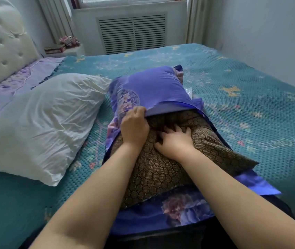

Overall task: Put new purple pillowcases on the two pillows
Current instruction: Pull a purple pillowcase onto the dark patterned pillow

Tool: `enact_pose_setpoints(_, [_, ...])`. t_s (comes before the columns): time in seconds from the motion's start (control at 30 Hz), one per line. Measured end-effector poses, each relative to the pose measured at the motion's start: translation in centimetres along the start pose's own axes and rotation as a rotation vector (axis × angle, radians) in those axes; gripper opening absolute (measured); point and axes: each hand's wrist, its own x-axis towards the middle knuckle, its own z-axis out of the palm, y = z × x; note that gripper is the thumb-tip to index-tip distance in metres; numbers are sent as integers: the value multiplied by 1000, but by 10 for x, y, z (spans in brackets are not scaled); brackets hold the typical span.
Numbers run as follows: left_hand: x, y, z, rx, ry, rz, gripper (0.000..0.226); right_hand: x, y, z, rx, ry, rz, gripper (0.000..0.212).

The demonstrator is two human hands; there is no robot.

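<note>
Bed (250, 108) covered by a teal knitted spread with a floral and star pattern. A dark pillow (161, 168) with a brown honeycomb print lies lengthwise near the middle of the near edge of the bed. Its far end is inside a purple pillowcase (148, 85) with a floral print; its near end is exposed. The lower layer of the pillowcase lies flat under the pillow and reaches past it to the near edge of the bed.

Left hand (135, 126): fingers curled round the open hem of the upper layer of the pillowcase, at the left side of the pillow. It grips the fabric.

Right hand (174, 139): fingers spread and bent, pressing down into the top of the dark pillow just below the hem. It holds nothing.

A white pillow (40, 121), bare and creased, lies on the left part of the bed, just beside the purple pillowcase. Beyond it, along the head edge of the bed, a pale lilac cloth (26, 74) lies flat below a tufted white headboard (1, 44).

A small piece of clear plastic wrap (188, 90) shows at the right edge of the covered end of the pillow. A vented radiator cover (132, 33) stands under the window beyond the far edge.
</note>
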Motion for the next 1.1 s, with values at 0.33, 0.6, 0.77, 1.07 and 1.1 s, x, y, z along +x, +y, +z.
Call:
enact_pose_setpoints(0.33, [-61,12,-4,2,-86,98,12,-30,11,33,511,753,105,39])
enact_pose_setpoints(0.6, [-76,3,-6,-4,-5,249,11,1,15,-3,-6,733,-133,35])
enact_pose_setpoints(0.77, [-79,2,-9,-47,71,257,18,13,51,-15,126,686,164,20])
enact_pose_setpoints(1.07, [-81,-16,-3,-40,7,-39,9,-33,54,17,328,1173,-174,19])
enact_pose_setpoints(1.1, [-82,-20,-2,-78,-7,-143,17,-42,53,25,308,1144,-243,18])
